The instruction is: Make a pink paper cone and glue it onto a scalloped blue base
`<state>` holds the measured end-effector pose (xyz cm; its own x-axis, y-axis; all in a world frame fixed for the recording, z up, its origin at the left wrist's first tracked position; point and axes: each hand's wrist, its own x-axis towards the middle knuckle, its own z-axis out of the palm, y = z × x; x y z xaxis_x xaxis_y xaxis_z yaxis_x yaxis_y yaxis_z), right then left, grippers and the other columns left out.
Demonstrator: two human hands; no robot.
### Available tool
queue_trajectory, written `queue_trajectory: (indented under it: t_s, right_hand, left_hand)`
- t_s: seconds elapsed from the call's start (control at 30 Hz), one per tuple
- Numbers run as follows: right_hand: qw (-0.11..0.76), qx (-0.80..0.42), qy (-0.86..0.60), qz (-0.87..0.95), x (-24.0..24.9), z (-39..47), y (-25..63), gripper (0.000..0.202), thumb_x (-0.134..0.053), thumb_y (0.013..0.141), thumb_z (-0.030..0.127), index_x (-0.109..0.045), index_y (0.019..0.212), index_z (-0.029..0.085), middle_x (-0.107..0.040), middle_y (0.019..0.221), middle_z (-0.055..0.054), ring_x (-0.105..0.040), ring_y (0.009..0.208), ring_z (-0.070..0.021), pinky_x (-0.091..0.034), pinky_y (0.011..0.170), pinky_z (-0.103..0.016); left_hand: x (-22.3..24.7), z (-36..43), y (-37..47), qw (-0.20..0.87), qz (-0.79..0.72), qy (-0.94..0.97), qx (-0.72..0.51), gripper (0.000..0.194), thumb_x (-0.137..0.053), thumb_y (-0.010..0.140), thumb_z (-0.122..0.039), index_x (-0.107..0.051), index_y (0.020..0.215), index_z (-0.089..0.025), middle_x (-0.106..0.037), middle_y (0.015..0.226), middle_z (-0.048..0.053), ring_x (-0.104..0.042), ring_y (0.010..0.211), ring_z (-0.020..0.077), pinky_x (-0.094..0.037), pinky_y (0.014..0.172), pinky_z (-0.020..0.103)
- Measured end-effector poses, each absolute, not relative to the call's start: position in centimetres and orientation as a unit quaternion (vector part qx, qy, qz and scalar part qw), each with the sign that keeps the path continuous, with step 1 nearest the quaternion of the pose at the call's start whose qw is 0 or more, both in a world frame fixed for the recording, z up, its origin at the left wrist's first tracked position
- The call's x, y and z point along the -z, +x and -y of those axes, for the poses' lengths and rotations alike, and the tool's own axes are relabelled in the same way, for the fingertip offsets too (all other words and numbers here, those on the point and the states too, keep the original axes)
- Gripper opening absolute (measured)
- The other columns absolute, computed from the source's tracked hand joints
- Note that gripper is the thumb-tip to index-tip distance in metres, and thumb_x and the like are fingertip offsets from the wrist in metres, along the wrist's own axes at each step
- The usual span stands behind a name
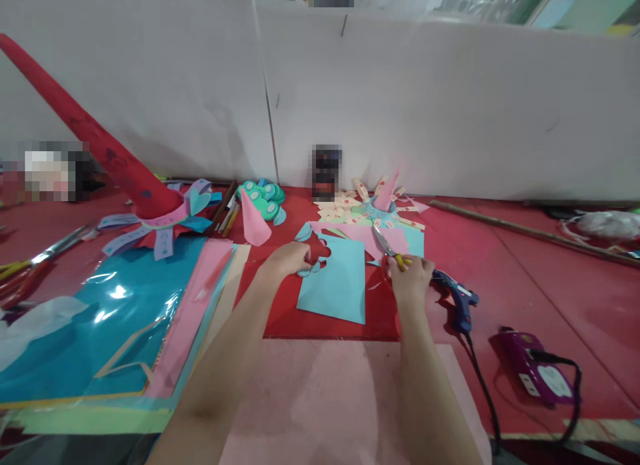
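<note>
My left hand (293, 257) is closed on a red paper cutout (319, 247) with a scalloped edge. Small light-blue cut pieces (304, 233) lie around those fingers. Under and beside the cutout rests a light-blue paper sheet (340, 288), flat on a red sheet (285, 318). My right hand (413, 278) grips a pair of scissors (383, 240) by the handles, blades pointing away and to the left, apart from the red cutout. Behind the blades lie pink paper (357, 233) and more light-blue paper (416, 242).
A glue gun (461, 302) and a purple power strip (535, 368) with cables lie at right. Pink cones (254, 218), green cutouts (265, 197) and a long stick (525, 230) sit farther back. At left are a tall red cone (105, 145), blue film-covered sheets (130, 305) and other scissors (45, 258).
</note>
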<state>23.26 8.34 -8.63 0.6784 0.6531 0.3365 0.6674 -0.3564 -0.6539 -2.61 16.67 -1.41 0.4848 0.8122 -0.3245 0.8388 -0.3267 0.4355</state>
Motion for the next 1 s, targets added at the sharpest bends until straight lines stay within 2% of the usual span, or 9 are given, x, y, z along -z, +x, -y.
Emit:
queue_trajectory:
  t_s: [0.1,0.17,0.23,0.33,0.47,0.63,0.73,0.87,1.0]
  right_hand:
    - [0.435,0.030,-0.787,0.436,7.3,-8.0,21.3,0.025,-0.051,0.078,0.033,-0.066,0.090,0.017,-0.057,0.099,-0.013,-0.054,0.097,-0.0266,-0.044,0.086,-0.040]
    - [0.447,-0.015,-0.746,0.493,6.8,-7.9,19.5,0.022,-0.049,0.082,0.034,-0.066,0.082,0.019,-0.058,0.090,-0.010,-0.056,0.087,-0.0231,-0.046,0.082,-0.037]
    - [0.463,-0.085,-0.694,0.545,6.9,-7.7,17.4,0.025,-0.049,0.085,0.037,-0.066,0.082,0.019,-0.060,0.087,-0.008,-0.057,0.082,-0.0209,-0.048,0.077,-0.035]
    - [0.430,-0.144,-0.649,0.610,7.8,-7.6,14.8,0.028,-0.048,0.088,0.037,-0.070,0.088,0.019,-0.061,0.085,-0.008,-0.057,0.080,-0.0210,-0.048,0.078,-0.036]
    - [0.353,-0.130,-0.646,0.664,8.6,-7.3,13.4,0.026,-0.050,0.087,0.028,-0.072,0.098,0.020,-0.063,0.093,-0.011,-0.056,0.088,-0.0259,-0.047,0.084,-0.042]
    - [0.344,-0.137,-0.642,0.671,8.7,-7.3,13.6,0.024,-0.052,0.085,0.024,-0.073,0.096,0.022,-0.063,0.098,-0.012,-0.056,0.091,-0.0265,-0.047,0.086,-0.042]
    - [0.382,-0.184,-0.639,0.642,8.4,-7.4,13.6,0.024,-0.053,0.085,0.029,-0.072,0.097,0.020,-0.065,0.097,-0.011,-0.057,0.093,-0.0255,-0.046,0.088,-0.041]
    - [0.472,-0.320,-0.615,0.544,7.3,-7.5,13.4,0.035,-0.054,0.084,0.047,-0.069,0.100,0.020,-0.067,0.098,-0.009,-0.062,0.090,-0.0214,-0.049,0.080,-0.035]
    - [0.518,-0.411,-0.588,0.466,6.6,-7.5,13.2,0.037,-0.058,0.078,0.052,-0.067,0.091,0.018,-0.071,0.092,-0.008,-0.064,0.087,-0.0197,-0.049,0.077,-0.032]
  left_hand:
    - [1.2,-16.5,-2.9,0.283,-0.501,0.818,0.024,0.007,-0.058,0.066,-0.014,-0.059,0.061,-0.019,-0.062,0.069,0.002,-0.055,0.063,0.0165,-0.032,0.056,0.026]
    - [1.2,-16.4,-2.9,0.284,-0.497,0.820,0.025,0.006,-0.061,0.063,-0.014,-0.060,0.062,-0.020,-0.062,0.071,0.002,-0.055,0.064,0.0161,-0.032,0.056,0.026]
    - [1.3,-16.4,-2.9,0.283,-0.496,0.820,0.025,0.007,-0.063,0.061,-0.014,-0.059,0.062,-0.020,-0.062,0.072,0.001,-0.055,0.065,0.0156,-0.032,0.055,0.025]
    - [1.6,-16.5,-2.9,0.282,-0.493,0.823,0.016,0.009,-0.063,0.061,-0.013,-0.058,0.064,-0.020,-0.062,0.072,0.001,-0.055,0.067,0.0158,-0.033,0.057,0.025]
    - [2.3,-16.7,-2.5,0.285,-0.484,0.827,-0.015,0.013,-0.065,0.061,-0.011,-0.058,0.068,-0.020,-0.063,0.083,0.003,-0.058,0.078,0.0193,-0.036,0.062,0.026]
    - [3.4,-16.8,-1.5,0.315,-0.463,0.826,-0.065,0.007,-0.064,0.065,-0.017,-0.060,0.069,-0.019,-0.063,0.084,0.004,-0.060,0.079,0.0191,-0.041,0.066,0.026]
    - [3.7,-17.1,-1.2,0.344,-0.445,0.821,-0.095,0.003,-0.063,0.067,-0.019,-0.060,0.068,-0.019,-0.064,0.080,0.002,-0.061,0.078,0.0175,-0.043,0.067,0.026]
    - [3.4,-17.4,-1.1,0.383,-0.450,0.789,-0.168,0.008,-0.059,0.075,-0.026,-0.057,0.077,-0.018,-0.064,0.080,0.002,-0.061,0.078,0.0157,-0.045,0.071,0.026]
    - [3.0,-16.9,-0.5,0.469,-0.432,0.728,-0.251,0.013,-0.062,0.073,-0.028,-0.052,0.073,-0.019,-0.059,0.072,-0.001,-0.058,0.070,0.0137,-0.045,0.067,0.026]
